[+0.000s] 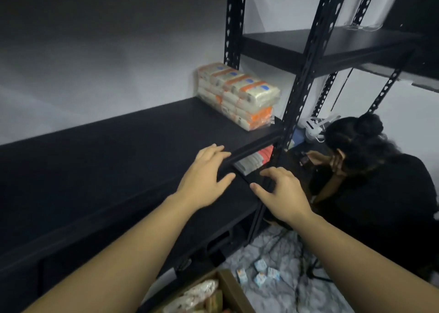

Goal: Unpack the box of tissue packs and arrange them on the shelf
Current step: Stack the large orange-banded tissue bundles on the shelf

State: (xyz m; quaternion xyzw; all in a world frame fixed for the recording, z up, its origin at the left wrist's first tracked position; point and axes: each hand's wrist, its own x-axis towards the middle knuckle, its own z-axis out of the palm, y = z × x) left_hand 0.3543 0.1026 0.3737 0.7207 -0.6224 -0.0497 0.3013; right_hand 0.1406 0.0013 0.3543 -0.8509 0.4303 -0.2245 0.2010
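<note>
down by our arms the box (228,286) has more tissue packs (202,293) in it, and our left hand (204,182) and right hand (282,191) are empty with spread fingers, so we should grab one and stack it by the pile (240,96) on the shelf (118,146).

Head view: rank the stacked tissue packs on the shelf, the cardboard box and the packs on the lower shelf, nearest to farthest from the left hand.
From the left hand:
1. Packs on the lower shelf, just right, below the shelf edge.
2. Stacked tissue packs, far right end of the shelf.
3. Cardboard box, down on the floor.
</note>
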